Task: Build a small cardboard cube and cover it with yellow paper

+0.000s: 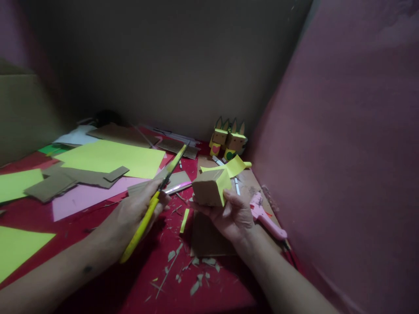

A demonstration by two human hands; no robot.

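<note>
One small brown cardboard cube, with a strip of yellow paper stuck over its near corner and flapping loose above it, sits raised off the table in the right hand, whose fingers are closed around its underside and thumb presses its yellow face. The left hand is wrapped around the yellow-handled scissors, blades together and pointing away toward the wall, well short of the cube. To trim that loose flap cleanly, I judge the cube should be turned so the flap stands free of the thumb, and the blades opened wide and run flush along the cardboard edge. Just beside the right wrist lies a pink glue gun; under the hand is a flat brown cardboard sheet. Paper scraps litter the red table. Farther off, two small cardboard figures with pointed ears stand against the wall, and a large yellow paper sheet lies to the left.
</note>
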